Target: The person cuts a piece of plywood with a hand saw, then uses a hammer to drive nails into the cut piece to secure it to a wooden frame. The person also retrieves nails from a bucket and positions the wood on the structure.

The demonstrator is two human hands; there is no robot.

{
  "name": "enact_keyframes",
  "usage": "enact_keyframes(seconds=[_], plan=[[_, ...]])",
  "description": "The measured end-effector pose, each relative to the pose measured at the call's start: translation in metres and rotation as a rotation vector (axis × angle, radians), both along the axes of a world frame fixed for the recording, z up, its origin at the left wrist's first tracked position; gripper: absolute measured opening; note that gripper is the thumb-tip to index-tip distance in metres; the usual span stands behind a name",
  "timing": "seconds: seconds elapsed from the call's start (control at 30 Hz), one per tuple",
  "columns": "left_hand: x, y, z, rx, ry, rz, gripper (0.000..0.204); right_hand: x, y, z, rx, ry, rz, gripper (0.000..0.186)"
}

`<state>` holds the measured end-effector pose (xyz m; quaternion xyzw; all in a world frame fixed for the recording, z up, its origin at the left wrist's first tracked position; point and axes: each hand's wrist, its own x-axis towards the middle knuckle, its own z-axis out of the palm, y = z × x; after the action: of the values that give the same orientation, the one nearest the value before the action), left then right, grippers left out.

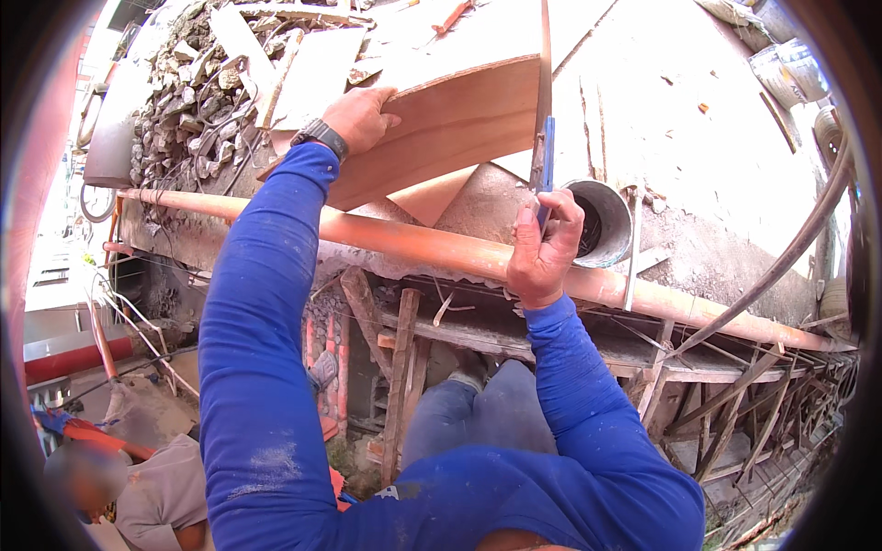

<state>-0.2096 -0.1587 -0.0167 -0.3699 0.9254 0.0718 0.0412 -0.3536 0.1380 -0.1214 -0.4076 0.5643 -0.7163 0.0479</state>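
My left hand [363, 124] grips the upper left part of a curved plywood panel [450, 119], fingers over its edge. My right hand [547, 248] is closed around a long, thin tool with a blue handle [548, 147]; its narrow blade runs upward beside the panel's right edge, seen edge-on, perhaps a saw. Behind that hand stands a grey bucket [611, 220] with something dark inside. An orange pipe [413, 241] lies crosswise beneath both forearms. A loose plywood piece [423, 197] lies under the panel.
Rubble [193, 101] and scrap boards [312, 73] lie at upper left. Wooden supports [735, 413] and a bent bar [772, 275] are at right; stacked containers [781, 73] at upper right. A drop below the pipe holds planks [400, 367]. A co-worker in grey [161, 496] is at lower left.
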Motion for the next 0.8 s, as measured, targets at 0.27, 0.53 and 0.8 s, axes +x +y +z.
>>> enact_keyframes(seconds=[0.27,0.53,0.8], plan=[[-0.012,0.004,-0.049,0.090,-0.145,0.008,0.057,0.017,0.019,0.034,0.226,-0.152,0.122,0.058],[-0.023,-0.036,-0.079,-0.234,0.014,-0.174,0.053,0.045,0.018,0.007,0.280,-0.023,0.116,0.050],[-0.050,-0.024,-0.087,0.089,0.120,-0.169,0.047,0.057,0.021,-0.013,0.372,-0.099,0.099,0.049]])
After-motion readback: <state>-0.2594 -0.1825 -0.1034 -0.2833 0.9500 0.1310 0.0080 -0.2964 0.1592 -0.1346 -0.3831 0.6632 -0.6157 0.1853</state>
